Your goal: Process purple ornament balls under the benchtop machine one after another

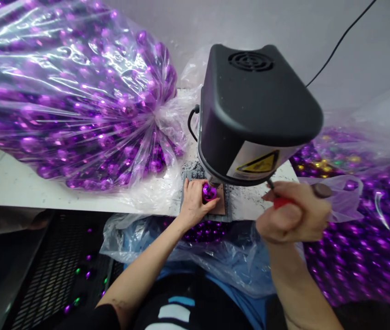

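Observation:
My left hand [193,201] holds a shiny purple ball [209,192] on the grey base plate [227,208] under the head of a black bench machine [253,110]. My right hand [294,215] is closed around the machine's red-handled lever [282,202], to the right of the ball. The machine's head hides what touches the top of the ball.
A big clear bag of purple balls [71,101] lies on the white table [9,183] at the left. More purple balls fill a bag [370,229] at the right and another bag [208,233] in my lap. A black cable [339,43] runs up the wall.

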A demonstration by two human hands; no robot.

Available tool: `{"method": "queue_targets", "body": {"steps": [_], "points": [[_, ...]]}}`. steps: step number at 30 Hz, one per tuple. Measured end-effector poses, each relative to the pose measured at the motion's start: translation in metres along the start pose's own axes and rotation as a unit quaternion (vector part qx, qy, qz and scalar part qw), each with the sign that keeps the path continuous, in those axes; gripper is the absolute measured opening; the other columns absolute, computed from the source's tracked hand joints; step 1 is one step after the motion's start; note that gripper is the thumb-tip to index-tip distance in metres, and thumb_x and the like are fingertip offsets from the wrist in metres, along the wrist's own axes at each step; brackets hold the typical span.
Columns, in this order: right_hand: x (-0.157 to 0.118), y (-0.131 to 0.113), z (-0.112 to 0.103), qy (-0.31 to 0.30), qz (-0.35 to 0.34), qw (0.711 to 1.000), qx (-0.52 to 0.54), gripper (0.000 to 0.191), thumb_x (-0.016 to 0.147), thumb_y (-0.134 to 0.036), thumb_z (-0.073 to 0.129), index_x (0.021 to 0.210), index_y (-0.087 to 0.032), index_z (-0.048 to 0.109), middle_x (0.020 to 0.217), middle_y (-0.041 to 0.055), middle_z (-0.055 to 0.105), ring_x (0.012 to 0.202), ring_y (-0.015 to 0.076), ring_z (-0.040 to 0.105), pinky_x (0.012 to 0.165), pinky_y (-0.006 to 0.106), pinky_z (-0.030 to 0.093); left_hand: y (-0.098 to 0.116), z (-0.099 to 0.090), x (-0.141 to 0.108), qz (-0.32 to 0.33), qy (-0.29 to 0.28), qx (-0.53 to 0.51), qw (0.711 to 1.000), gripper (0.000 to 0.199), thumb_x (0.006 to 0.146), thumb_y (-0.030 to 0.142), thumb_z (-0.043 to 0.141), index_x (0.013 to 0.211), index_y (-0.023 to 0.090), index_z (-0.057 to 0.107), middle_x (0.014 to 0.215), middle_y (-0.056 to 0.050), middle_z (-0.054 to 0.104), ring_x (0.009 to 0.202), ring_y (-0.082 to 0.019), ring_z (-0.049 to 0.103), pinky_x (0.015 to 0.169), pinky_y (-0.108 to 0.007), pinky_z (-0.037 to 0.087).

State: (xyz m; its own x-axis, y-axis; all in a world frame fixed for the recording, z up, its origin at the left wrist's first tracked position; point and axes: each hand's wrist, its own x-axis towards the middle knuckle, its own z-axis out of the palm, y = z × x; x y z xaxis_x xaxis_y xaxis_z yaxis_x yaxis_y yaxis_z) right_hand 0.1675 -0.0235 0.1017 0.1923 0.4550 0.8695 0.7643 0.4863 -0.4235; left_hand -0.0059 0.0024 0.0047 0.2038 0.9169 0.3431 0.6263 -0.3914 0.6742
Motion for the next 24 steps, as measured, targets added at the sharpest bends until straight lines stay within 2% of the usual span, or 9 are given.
{"method": "queue_targets", "body": {"steps": [3, 8, 12, 14, 16, 17, 18, 21, 24], "points": [[0.055, -0.009, 0.002, 0.014, 0.004, 0.999, -0.035, 0.029, 0.092, -0.033, 0.042, 0.079, -0.014, 0.060, 0.062, -0.0007, 0.047, 0.061, 0.0025, 0.047, 0.062, 0.020, 0.035, 0.000, 0.001, 0.002, 0.010, 0.009, 0.003, 1.000, 0.039, 0.081, 0.036, 0.072, 0.111, 0.019, 0.054, 0.108, -0.008, 0.063, 0.108, -0.026, 0.056, 0.104, -0.047, 0.038], [0.113, -0.008, 0.024, -0.041, 0.065, 0.996, 0.042, 0.055, 0.093, -0.058, 0.036, 0.066, -0.010, 0.043, 0.058, -0.0025, 0.035, 0.056, -0.0006, 0.031, 0.057, 0.019, 0.023, 0.011, -0.023, -0.029, 0.027, -0.021, -0.083, 0.996, 0.044, 0.087, 0.039, 0.065, 0.122, 0.019, 0.048, 0.112, -0.010, 0.060, 0.105, -0.023, 0.057, 0.094, -0.040, 0.047], [0.115, -0.001, 0.033, -0.034, 0.069, 0.994, 0.083, 0.055, 0.091, -0.059, 0.038, 0.063, -0.011, 0.036, 0.057, -0.0032, 0.026, 0.056, -0.0008, 0.027, 0.057, 0.020, 0.019, 0.006, -0.035, -0.085, 0.066, -0.209, -0.151, 0.964, 0.056, 0.083, 0.047, 0.068, 0.129, 0.020, 0.048, 0.120, -0.012, 0.059, 0.112, -0.026, 0.057, 0.097, -0.038, 0.048], [0.112, 0.002, 0.034, -0.021, 0.067, 0.995, 0.075, 0.054, 0.091, -0.057, 0.039, 0.062, -0.011, 0.033, 0.057, -0.0030, 0.024, 0.056, -0.0008, 0.025, 0.057, 0.020, 0.018, -0.011, -0.027, -0.106, -0.042, -0.301, -0.182, 0.935, 0.060, 0.077, 0.053, 0.071, 0.125, 0.022, 0.053, 0.118, -0.010, 0.061, 0.110, -0.028, 0.059, 0.098, -0.040, 0.048], [0.112, 0.003, 0.035, -0.005, 0.058, 0.997, 0.059, 0.057, 0.091, -0.059, 0.037, 0.061, -0.012, 0.030, 0.057, -0.0026, 0.023, 0.057, -0.0007, 0.023, 0.058, 0.021, 0.016, -0.035, -0.013, -0.119, -0.275, -0.331, -0.242, 0.870, 0.064, 0.071, 0.060, 0.074, 0.120, 0.022, 0.056, 0.112, -0.009, 0.064, 0.105, -0.029, 0.062, 0.099, -0.043, 0.048], [0.112, 0.003, 0.035, 0.002, 0.053, 0.997, 0.052, 0.058, 0.091, -0.061, 0.036, 0.061, -0.012, 0.029, 0.057, -0.0025, 0.023, 0.057, -0.0006, 0.023, 0.058, 0.021, 0.015, -0.047, -0.006, -0.124, -0.392, -0.339, -0.284, 0.807, 0.065, 0.070, 0.064, 0.072, 0.116, 0.021, 0.057, 0.107, -0.008, 0.065, 0.100, -0.029, 0.064, 0.095, -0.045, 0.051], [0.112, 0.003, 0.035, 0.002, 0.051, 0.998, 0.049, 0.059, 0.090, -0.062, 0.036, 0.060, -0.012, 0.029, 0.057, -0.0024, 0.023, 0.057, -0.0007, 0.023, 0.058, 0.021, 0.015, -0.057, 0.002, -0.129, -0.450, -0.353, -0.303, 0.762, 0.066, 0.072, 0.071, 0.065, 0.110, 0.019, 0.057, 0.097, -0.009, 0.066, 0.089, -0.029, 0.067, 0.085, -0.048, 0.055], [0.114, 0.001, 0.035, -0.009, 0.057, 0.997, 0.060, 0.056, 0.090, -0.059, 0.039, 0.061, -0.012, 0.030, 0.056, -0.0027, 0.023, 0.056, -0.0009, 0.023, 0.056, 0.021, 0.015, -0.077, 0.021, -0.144, -0.522, -0.410, -0.355, 0.658, 0.069, 0.068, 0.081, 0.057, 0.090, 0.015, 0.057, 0.073, -0.009, 0.063, 0.062, -0.026, 0.065, 0.060, -0.047, 0.058], [0.115, 0.000, 0.034, -0.019, 0.061, 0.996, 0.058, 0.055, 0.091, -0.057, 0.040, 0.060, -0.012, 0.029, 0.055, -0.0028, 0.020, 0.055, -0.0008, 0.021, 0.055, 0.021, 0.013, -0.084, 0.031, -0.152, -0.551, -0.415, -0.387, 0.612, 0.074, 0.063, 0.082, 0.061, 0.096, 0.015, 0.056, 0.076, -0.009, 0.063, 0.056, -0.024, 0.064, 0.054, -0.042, 0.057]]}}
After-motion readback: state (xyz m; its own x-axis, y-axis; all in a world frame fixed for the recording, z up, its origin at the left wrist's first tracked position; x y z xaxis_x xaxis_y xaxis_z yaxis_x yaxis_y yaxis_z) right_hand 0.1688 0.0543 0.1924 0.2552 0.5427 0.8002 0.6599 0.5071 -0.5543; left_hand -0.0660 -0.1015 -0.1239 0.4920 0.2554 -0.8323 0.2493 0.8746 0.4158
